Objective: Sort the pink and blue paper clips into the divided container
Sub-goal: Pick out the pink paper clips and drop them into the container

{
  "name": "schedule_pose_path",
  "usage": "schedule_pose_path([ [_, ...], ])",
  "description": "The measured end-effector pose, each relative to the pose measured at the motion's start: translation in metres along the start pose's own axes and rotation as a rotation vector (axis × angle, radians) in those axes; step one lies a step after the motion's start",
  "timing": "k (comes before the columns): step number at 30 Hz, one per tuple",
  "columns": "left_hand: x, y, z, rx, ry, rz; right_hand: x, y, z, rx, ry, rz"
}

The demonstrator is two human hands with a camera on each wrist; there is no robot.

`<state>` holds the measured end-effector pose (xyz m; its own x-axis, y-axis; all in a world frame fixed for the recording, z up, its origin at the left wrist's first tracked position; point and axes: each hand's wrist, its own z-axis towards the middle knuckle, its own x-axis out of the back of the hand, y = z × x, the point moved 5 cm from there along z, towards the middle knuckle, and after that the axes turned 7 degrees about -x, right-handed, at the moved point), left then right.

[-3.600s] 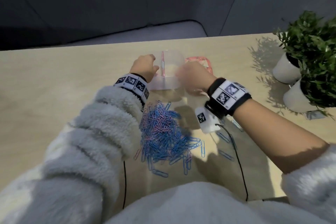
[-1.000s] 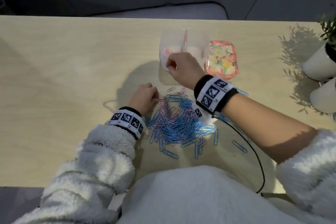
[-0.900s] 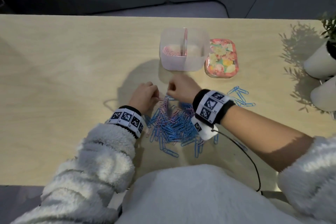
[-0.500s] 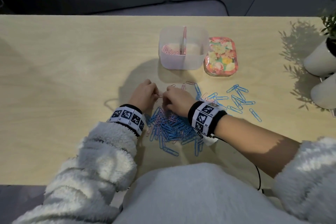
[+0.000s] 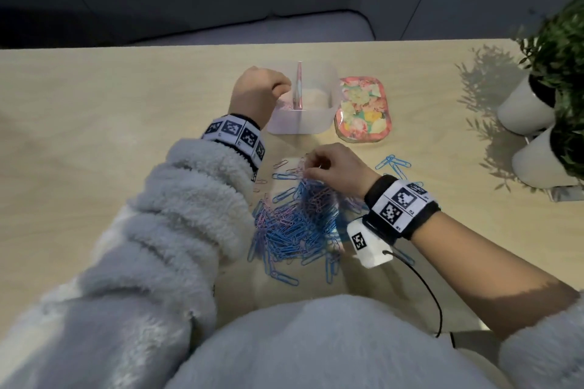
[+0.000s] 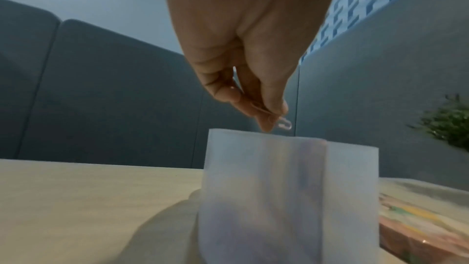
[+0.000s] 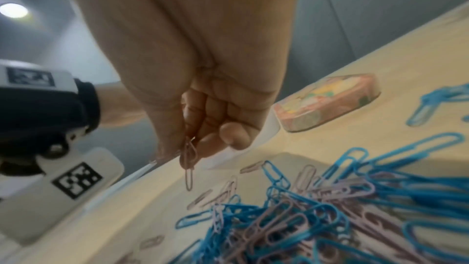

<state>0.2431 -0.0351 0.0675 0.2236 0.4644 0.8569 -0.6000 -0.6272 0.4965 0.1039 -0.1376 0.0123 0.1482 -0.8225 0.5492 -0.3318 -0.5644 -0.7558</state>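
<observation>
Your left hand [image 5: 256,90] pinches pink clip [image 6: 284,124] above divided container [image 5: 303,121], left compartment. Your right hand [image 5: 335,167] pinches linked pink clips [image 7: 189,160] over mixed pink-blue pile [image 5: 300,221] on table [image 5: 110,136], near you.

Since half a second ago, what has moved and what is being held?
The left hand left the pile and rose to the divided container; it pinches a pink clip over the left compartment. The right hand stayed at the pile of clips and now pinches linked pink clips that dangle above it. The container, floral lid and loose blue clips have not moved.
</observation>
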Motion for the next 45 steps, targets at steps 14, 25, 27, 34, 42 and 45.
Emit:
schedule_pose_path([
  [14,-0.023,-0.05,-0.158,0.331,-0.091,-0.036,0.057,-0.06,0.054,-0.037,0.288,0.328],
  [25,-0.035,-0.065,-0.2,0.536,-0.047,-0.146,0.002,-0.097,0.053,0.189,0.237,-0.156],
  [27,-0.031,-0.069,-0.202,0.575,-0.03,-0.147,-0.03,-0.084,0.04,0.155,0.032,-0.234],
  [34,-0.021,-0.076,-0.21,0.568,0.003,-0.08,-0.084,-0.04,0.007,0.162,-0.246,-0.487],
  [42,-0.034,-0.058,-0.209,0.341,-0.044,0.018,-0.092,-0.037,-0.013,0.309,-0.304,-0.688],
  [45,-0.031,-0.062,-0.212,0.363,-0.024,-0.025,-0.087,-0.025,-0.026,0.26,-0.398,-0.712],
])
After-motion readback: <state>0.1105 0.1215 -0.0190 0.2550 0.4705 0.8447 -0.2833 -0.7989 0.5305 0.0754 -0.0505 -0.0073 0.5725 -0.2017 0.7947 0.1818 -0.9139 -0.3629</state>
